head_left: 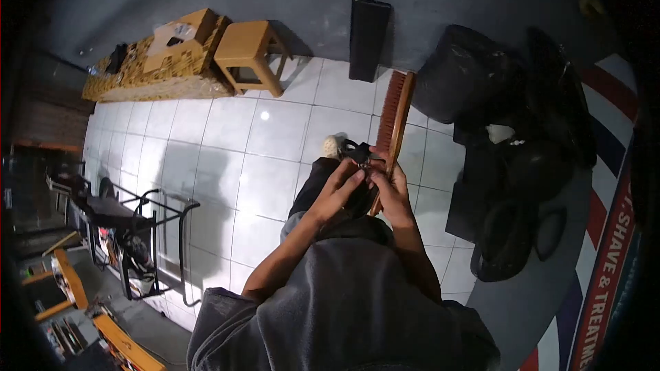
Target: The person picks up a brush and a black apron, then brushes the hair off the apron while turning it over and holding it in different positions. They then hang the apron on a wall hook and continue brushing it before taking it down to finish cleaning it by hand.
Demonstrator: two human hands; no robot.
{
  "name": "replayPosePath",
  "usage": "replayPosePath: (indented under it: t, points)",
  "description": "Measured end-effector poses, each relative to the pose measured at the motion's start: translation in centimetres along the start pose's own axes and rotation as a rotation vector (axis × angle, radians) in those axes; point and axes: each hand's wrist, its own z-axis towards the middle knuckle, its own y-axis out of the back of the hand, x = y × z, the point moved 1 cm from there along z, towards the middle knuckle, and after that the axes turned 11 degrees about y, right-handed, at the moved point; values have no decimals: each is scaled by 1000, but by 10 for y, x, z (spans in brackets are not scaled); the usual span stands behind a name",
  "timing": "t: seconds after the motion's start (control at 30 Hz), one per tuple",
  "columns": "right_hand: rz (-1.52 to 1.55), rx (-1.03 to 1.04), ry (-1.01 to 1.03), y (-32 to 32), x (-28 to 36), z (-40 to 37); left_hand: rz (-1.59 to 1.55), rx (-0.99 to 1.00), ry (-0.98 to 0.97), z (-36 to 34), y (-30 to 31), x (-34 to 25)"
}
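Note:
A long brush (pixel 400 120) with a wooden back and reddish bristles stands out in front of me, slightly tilted. My right hand (pixel 392 192) is closed around its lower part, with the wood passing through the grip. My left hand (pixel 338 192) is curled close beside the right, its fingers pinching at a small dark object (pixel 356 151) held between both hands. The kind of that object cannot be made out. Fingertips of both hands nearly meet there. Below the hands show my dark trouser leg and a light-coloured shoe (pixel 331 145).
A tan plastic stool (pixel 244 48) stands by the wall beside a patterned bench (pixel 161 86) bearing a cardboard box (pixel 189 31). At left is a black metal-framed trolley (pixel 124 223). A black padded chair (pixel 505 233) stands at right, near a striped banner (pixel 605 268).

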Motion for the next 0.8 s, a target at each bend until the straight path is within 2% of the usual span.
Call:
replayPosePath:
  t: [0.07,0.2,0.3,0.33,0.37,0.47,0.5,0.57,0.63,0.73,0.77,0.8]
  points:
    - [-27,-25,41,3,4,22,103,98,62,31,2,-2]
    - [-77,14,73,25,19,70,95,101,99,93,4,-17]
    - [-209,-149,192,40,32,114,186,109,11,142,8,-43]
    - [-217,-175,169,46,39,127,195,117,-13,156,10,-51]
    - [-226,-195,151,55,48,141,355,141,-10,171,16,-61]
    - [-290,-293,120,74,69,181,149,226,229,221,25,-71]
    - [-339,-306,111,80,75,193,184,256,350,226,20,-102]
    - [-428,-330,111,88,88,214,-303,332,593,254,29,-105]
    - [-515,-361,83,99,94,230,-470,95,732,271,17,-131]
    - [-578,-379,60,118,96,245,197,131,119,300,14,-130]
    - [-592,-375,69,127,96,253,66,44,31,319,9,-129]
    - [-609,-369,83,136,100,262,294,-2,-112,329,1,-142]
